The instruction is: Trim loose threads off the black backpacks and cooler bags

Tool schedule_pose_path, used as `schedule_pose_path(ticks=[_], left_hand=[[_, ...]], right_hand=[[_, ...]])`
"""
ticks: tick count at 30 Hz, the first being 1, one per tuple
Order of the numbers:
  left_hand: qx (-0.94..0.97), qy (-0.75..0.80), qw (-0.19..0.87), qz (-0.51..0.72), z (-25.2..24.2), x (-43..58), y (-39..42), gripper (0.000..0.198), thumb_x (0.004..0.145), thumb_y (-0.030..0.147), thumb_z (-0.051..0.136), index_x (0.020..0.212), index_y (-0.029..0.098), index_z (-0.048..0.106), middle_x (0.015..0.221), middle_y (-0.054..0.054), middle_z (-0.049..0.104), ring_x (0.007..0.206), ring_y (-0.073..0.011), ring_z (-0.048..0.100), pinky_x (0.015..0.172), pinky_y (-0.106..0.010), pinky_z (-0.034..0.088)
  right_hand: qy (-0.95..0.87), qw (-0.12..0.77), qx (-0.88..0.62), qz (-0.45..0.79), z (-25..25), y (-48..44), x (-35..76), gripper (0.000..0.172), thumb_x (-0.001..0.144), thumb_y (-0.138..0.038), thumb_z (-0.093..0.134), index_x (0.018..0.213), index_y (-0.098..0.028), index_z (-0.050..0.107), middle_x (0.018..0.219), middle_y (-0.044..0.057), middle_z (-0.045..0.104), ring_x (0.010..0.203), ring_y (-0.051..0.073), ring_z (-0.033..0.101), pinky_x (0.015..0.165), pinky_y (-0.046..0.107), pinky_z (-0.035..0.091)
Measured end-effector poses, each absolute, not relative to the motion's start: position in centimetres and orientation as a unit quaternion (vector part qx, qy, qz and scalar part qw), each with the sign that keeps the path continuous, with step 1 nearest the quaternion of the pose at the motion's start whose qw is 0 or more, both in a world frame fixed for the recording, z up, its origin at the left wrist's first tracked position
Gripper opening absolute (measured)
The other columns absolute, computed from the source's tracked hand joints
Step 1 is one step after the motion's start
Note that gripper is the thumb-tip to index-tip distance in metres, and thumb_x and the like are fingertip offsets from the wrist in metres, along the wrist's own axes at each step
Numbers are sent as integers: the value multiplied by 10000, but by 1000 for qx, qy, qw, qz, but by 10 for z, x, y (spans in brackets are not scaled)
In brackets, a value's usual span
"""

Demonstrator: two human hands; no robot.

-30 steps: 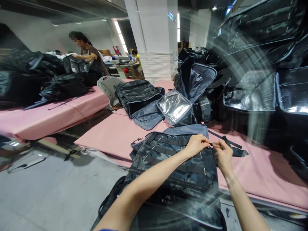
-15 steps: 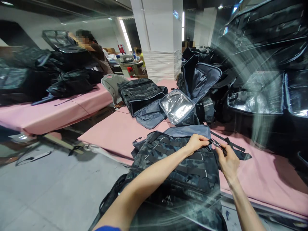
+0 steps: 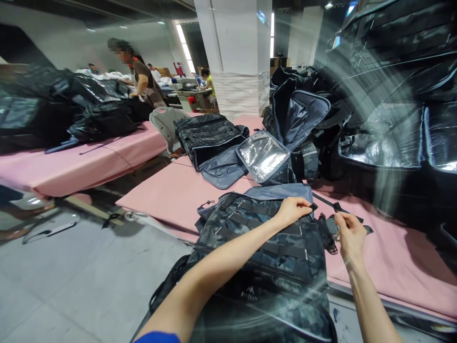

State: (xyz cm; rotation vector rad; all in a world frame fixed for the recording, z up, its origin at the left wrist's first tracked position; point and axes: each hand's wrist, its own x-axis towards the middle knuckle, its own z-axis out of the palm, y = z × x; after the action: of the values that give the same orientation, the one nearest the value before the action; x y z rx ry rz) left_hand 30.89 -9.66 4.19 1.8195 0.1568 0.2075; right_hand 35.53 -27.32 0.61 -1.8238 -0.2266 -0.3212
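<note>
Across the centre and right of the frame, a broad pink table (image 3: 400,271); over its near edge, at lower centre, a dark camouflage backpack (image 3: 274,267), webbing side up, long axis running from the bottom edge towards the centre; past its far end, a grey flap (image 3: 282,191); farther off, near the centre, an open silver-lined bag (image 3: 264,155).

At the backpack's upper right corner, reaching over from lower left, the left hand (image 3: 293,212), thumb and fingertips pinching a small black tab (image 3: 313,207); tab projecting just right of those fingertips, long axis slanting slightly up and right, towards the right hand (image 3: 350,233); left hand nearer, in contact with it; right hand apart, across a short gap; hanging low in that gap, a dark strap (image 3: 325,228), with a black loop at its lower end, too unclear to name; right fingertips drawn together beside the strap; impossible to tell whether gripping anything.

Against half a second earlier: right hand farther right, no longer close to the left fingertips; dark pointed tool, visible then between the hands, not plainly visible now; left hand and tab nearly unmoved; at upper left, a co-worker (image 3: 144,81), arm lowered instead of raised.
</note>
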Motion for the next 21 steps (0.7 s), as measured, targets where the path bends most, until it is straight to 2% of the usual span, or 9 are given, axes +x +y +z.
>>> schedule_pose_path(ticks=[4, 6, 8, 11, 14, 18, 21], left_hand=[[811, 28, 568, 141, 45, 306, -100, 136, 725, 163, 578, 841, 155, 650, 725, 21, 656, 656, -98, 578, 682, -204, 444], [813, 58, 564, 129, 46, 306, -98, 174, 741, 146, 539, 896, 157, 617, 722, 28, 655, 628, -91, 575, 656, -202, 447], [846, 57, 519, 107, 46, 305, -92, 197, 735, 156, 550, 920, 164, 616, 743, 30, 660, 641, -97, 575, 656, -207, 446], [900, -73, 429, 28, 46, 305, -79, 181, 719, 171, 604, 884, 176, 681, 840, 13, 690, 774, -121, 605, 736, -204, 440], [910, -156, 382, -35, 44, 305, -72, 184, 781, 220, 593, 899, 168, 724, 936, -22, 713, 882, -136, 625, 806, -187, 424], [927, -124, 351, -41, 46, 305, -78, 215, 808, 285, 587, 939, 193, 730, 924, -9, 727, 891, -144, 647, 801, -176, 428], [947, -104, 305, -19, 50, 303, -86, 207, 799, 264, 570, 913, 207, 734, 901, -8, 730, 886, -166, 652, 801, -198, 440]], right_hand=[[-104, 637, -760, -83, 7, -282, 354, 485, 641, -587, 641, 859, -155, 624, 823, 74, 636, 715, 180, 578, 617, 298, 462], [-123, 632, -765, -25, 8, -281, 350, 473, 597, -535, 699, 878, -158, 652, 794, 60, 639, 681, 177, 569, 574, 285, 453], [-147, 616, -772, 45, 8, -276, 346, 400, 545, -459, 756, 792, -153, 680, 677, 35, 618, 590, 161, 534, 500, 265, 417], [-169, 604, -769, 118, 6, -268, 345, 322, 535, -433, 759, 661, -148, 680, 568, 17, 572, 504, 140, 481, 433, 249, 364], [-170, 615, -756, 145, 4, -264, 346, 342, 558, -459, 723, 710, -153, 695, 604, 24, 592, 513, 140, 487, 428, 242, 351], [-156, 632, -745, 149, 2, -263, 345, 328, 548, -440, 721, 711, -158, 680, 629, 22, 599, 551, 140, 498, 461, 233, 356], [-140, 644, -739, 142, 1, -262, 344, 321, 526, -432, 734, 678, -159, 660, 624, 16, 591, 563, 134, 489, 482, 230, 358]])
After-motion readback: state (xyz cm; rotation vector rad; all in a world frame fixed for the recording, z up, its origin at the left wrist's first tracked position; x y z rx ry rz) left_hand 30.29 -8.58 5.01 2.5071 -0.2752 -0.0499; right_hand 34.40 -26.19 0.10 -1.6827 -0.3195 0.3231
